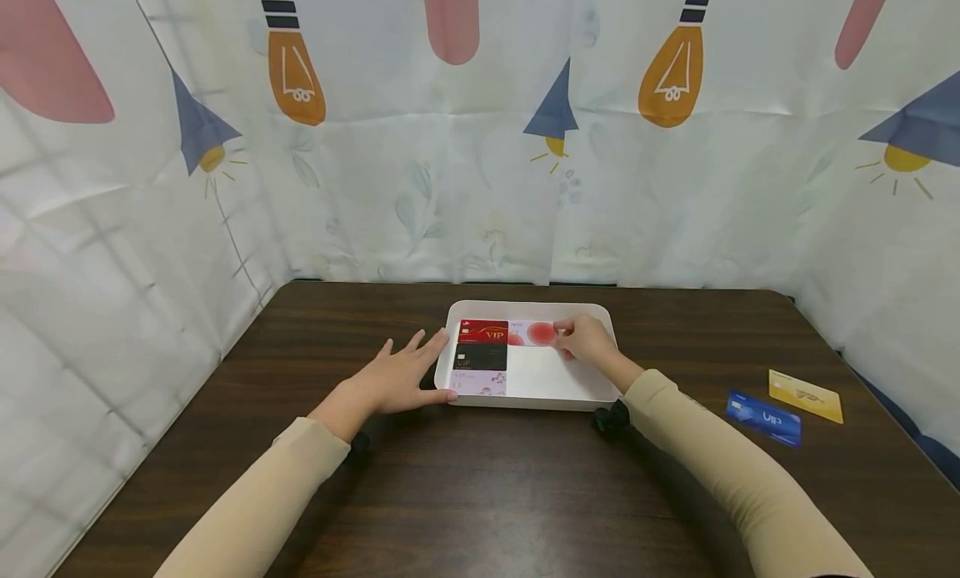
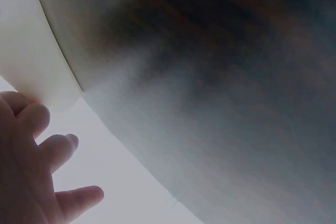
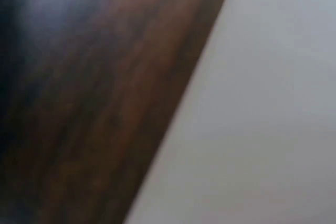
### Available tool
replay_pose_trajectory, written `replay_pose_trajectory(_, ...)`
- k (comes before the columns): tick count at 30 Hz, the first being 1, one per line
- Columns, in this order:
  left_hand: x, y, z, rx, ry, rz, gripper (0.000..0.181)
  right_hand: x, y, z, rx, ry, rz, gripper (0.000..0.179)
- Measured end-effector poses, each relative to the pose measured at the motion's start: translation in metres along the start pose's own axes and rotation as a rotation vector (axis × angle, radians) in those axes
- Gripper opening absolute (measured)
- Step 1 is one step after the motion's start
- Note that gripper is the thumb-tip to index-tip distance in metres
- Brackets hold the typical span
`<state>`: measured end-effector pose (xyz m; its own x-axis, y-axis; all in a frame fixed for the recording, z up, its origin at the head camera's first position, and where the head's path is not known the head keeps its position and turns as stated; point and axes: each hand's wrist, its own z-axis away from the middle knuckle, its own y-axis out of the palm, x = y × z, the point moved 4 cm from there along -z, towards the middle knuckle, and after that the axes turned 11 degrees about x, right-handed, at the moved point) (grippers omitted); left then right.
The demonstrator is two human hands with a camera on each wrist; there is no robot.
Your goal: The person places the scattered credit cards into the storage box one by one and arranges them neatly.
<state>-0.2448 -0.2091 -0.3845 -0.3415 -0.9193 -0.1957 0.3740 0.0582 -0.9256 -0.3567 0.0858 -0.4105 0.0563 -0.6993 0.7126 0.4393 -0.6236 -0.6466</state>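
Cards (image 1: 482,358), three of them, line our tray (image 1: 558,378) as our right grip (image 1: 592,344) pinches a pink card (image 1: 538,334), left grip (image 1: 396,379) spread; blue VIP card (image 1: 763,418), yellow card (image 1: 805,395) remain outside.

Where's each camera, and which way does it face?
Head: on the head, looking forward and down at tray, table and cloth; left hand, right hand and sleeves show.
Left wrist: worn there, facing tray and table; left hand partly shows.
Right wrist: worn there, facing tray and table; no hand shows.
Head and left wrist share the left hand.
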Motion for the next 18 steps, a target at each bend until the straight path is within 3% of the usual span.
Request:
replay_pose_trajectory(9,0.000,0.001,-0.001,-0.003,0.004,0.005,0.107,0.010,-0.010,0.013,-0.001,-0.103,-0.071,0.037)
replay_pose_trajectory(18,0.002,0.001,-0.001,-0.008,0.006,0.003,0.107,0.021,-0.027,0.038,-0.019,-0.255,-0.005,0.031)
